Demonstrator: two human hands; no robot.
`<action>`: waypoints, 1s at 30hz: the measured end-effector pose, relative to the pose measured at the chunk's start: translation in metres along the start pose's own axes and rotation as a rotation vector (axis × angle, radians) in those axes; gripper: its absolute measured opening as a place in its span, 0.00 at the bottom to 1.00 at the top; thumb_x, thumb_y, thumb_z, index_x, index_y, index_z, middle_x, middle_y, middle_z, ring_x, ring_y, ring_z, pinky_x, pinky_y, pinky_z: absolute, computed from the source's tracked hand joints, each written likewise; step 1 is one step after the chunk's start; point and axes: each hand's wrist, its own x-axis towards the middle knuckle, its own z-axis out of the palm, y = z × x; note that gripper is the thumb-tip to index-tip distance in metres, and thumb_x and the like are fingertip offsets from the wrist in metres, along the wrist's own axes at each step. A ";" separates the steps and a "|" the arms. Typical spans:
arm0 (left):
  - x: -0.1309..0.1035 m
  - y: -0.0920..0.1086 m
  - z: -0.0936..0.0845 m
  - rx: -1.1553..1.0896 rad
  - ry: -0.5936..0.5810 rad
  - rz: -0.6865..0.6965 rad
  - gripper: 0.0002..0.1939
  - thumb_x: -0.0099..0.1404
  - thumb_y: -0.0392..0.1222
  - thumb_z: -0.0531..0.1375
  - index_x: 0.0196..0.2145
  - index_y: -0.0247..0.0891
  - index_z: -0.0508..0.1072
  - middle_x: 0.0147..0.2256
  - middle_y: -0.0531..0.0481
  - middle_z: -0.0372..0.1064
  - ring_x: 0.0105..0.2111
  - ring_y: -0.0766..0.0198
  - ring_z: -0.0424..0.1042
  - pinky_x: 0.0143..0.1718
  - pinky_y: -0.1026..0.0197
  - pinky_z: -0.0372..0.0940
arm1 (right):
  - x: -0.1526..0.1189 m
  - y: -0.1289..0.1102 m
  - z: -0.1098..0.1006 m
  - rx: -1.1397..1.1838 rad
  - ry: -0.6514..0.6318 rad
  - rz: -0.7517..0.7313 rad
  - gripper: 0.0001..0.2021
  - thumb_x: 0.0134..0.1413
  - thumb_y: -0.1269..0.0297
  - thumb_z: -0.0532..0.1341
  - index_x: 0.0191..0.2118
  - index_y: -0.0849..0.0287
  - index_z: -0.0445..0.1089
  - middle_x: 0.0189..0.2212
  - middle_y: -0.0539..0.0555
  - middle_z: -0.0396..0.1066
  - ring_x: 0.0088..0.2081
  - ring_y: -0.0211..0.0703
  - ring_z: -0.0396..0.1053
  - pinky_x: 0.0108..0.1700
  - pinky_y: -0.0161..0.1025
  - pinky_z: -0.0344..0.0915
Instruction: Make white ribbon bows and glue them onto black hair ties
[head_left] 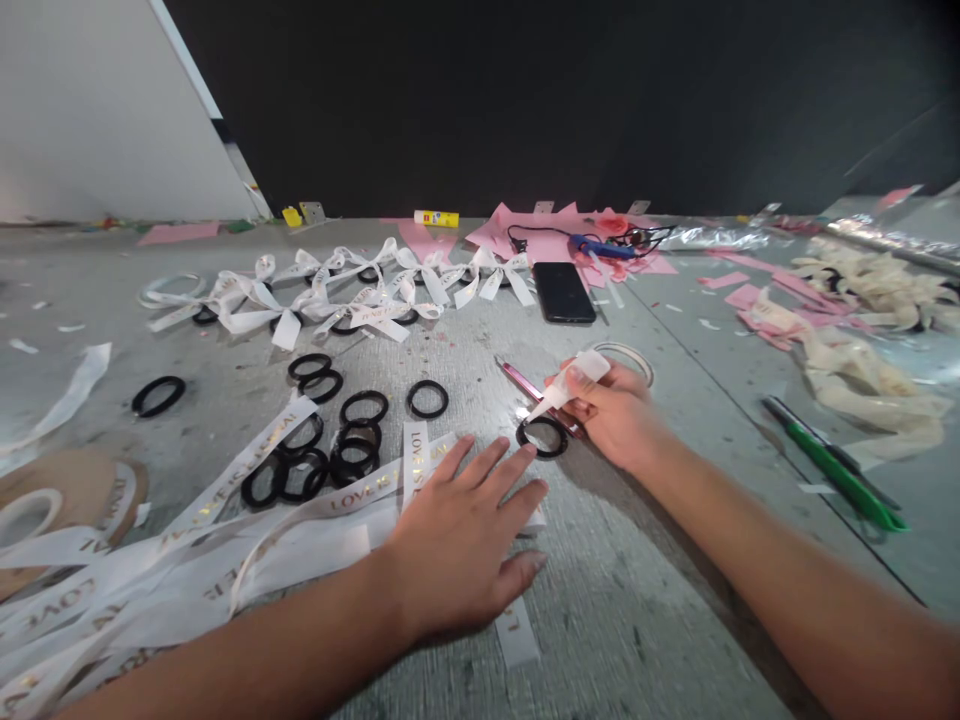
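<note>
My right hand point(619, 415) grips a small white glue tube point(568, 386) with its tip pointing down at a black elastic hair ring point(541, 437) lying on the grey surface. My left hand point(469, 535) lies flat with fingers spread on white ribbon strips point(330, 505) printed with gold letters, its fingertips just left of that ring. Pink-handled scissors point(525, 385) lie behind the ring, partly under my right hand.
Several loose black rings point(352, 440) lie left of centre. Finished white ribbon bows point(352, 290) line the back. A black phone point(562, 292), a blue glue gun point(600, 247), pink paper point(525, 235), tape rolls point(30, 510), a green pen point(840, 470) and cream ribbon piles point(862, 380) surround the area.
</note>
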 end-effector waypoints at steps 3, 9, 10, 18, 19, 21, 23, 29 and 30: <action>0.001 0.000 -0.001 -0.003 -0.001 -0.005 0.29 0.70 0.58 0.49 0.62 0.41 0.60 0.68 0.43 0.50 0.67 0.48 0.49 0.66 0.40 0.42 | 0.000 0.001 -0.001 -0.008 0.002 0.009 0.19 0.35 0.52 0.75 0.29 0.55 0.69 0.24 0.50 0.71 0.20 0.35 0.55 0.23 0.38 0.55; 0.003 0.002 -0.004 -0.012 -0.003 -0.019 0.29 0.69 0.57 0.51 0.62 0.41 0.61 0.68 0.40 0.49 0.66 0.46 0.51 0.64 0.39 0.45 | -0.005 0.000 0.003 0.007 0.012 0.004 0.17 0.35 0.54 0.75 0.28 0.54 0.70 0.20 0.46 0.66 0.19 0.34 0.52 0.21 0.37 0.54; 0.003 0.003 -0.004 -0.011 -0.001 -0.021 0.29 0.68 0.57 0.51 0.61 0.41 0.61 0.68 0.39 0.49 0.66 0.46 0.51 0.64 0.39 0.45 | -0.006 0.000 0.004 0.011 0.017 -0.001 0.18 0.35 0.54 0.75 0.28 0.54 0.70 0.20 0.46 0.66 0.19 0.34 0.53 0.22 0.37 0.55; 0.005 0.006 -0.009 -0.011 0.003 -0.031 0.27 0.66 0.55 0.54 0.59 0.41 0.64 0.66 0.41 0.53 0.64 0.45 0.54 0.62 0.37 0.48 | -0.006 0.006 0.001 0.016 0.024 -0.046 0.16 0.40 0.56 0.73 0.32 0.54 0.69 0.24 0.47 0.70 0.20 0.34 0.57 0.21 0.36 0.58; 0.006 0.006 -0.009 -0.010 0.003 -0.030 0.27 0.66 0.55 0.54 0.58 0.41 0.64 0.66 0.41 0.54 0.64 0.45 0.55 0.62 0.37 0.49 | -0.006 0.007 0.001 0.012 0.023 -0.053 0.16 0.41 0.56 0.73 0.33 0.54 0.69 0.24 0.47 0.70 0.20 0.34 0.58 0.21 0.36 0.58; 0.006 0.005 -0.008 -0.008 0.004 -0.029 0.27 0.66 0.55 0.54 0.58 0.40 0.64 0.66 0.40 0.55 0.64 0.45 0.55 0.61 0.37 0.49 | -0.005 0.010 -0.001 0.004 0.025 -0.073 0.15 0.43 0.56 0.72 0.33 0.54 0.68 0.25 0.47 0.70 0.20 0.34 0.58 0.21 0.36 0.58; 0.006 0.005 -0.007 -0.005 0.005 -0.028 0.27 0.66 0.55 0.54 0.58 0.40 0.64 0.65 0.40 0.55 0.63 0.44 0.55 0.61 0.37 0.50 | -0.003 0.013 -0.002 -0.007 0.029 -0.096 0.15 0.44 0.55 0.72 0.33 0.54 0.68 0.25 0.47 0.70 0.20 0.34 0.58 0.22 0.36 0.59; 0.005 0.008 -0.020 -0.013 0.052 -0.046 0.23 0.67 0.53 0.54 0.53 0.37 0.68 0.60 0.40 0.62 0.58 0.46 0.61 0.59 0.41 0.54 | -0.002 0.016 -0.002 -0.009 0.011 -0.130 0.14 0.46 0.55 0.71 0.34 0.54 0.67 0.22 0.44 0.64 0.21 0.35 0.59 0.26 0.37 0.60; 0.007 0.010 -0.024 -0.004 0.055 -0.065 0.20 0.69 0.52 0.53 0.52 0.37 0.69 0.57 0.41 0.65 0.55 0.46 0.63 0.57 0.41 0.56 | -0.002 0.016 -0.002 -0.009 0.009 -0.133 0.15 0.46 0.55 0.70 0.34 0.54 0.66 0.22 0.44 0.63 0.21 0.35 0.60 0.26 0.37 0.60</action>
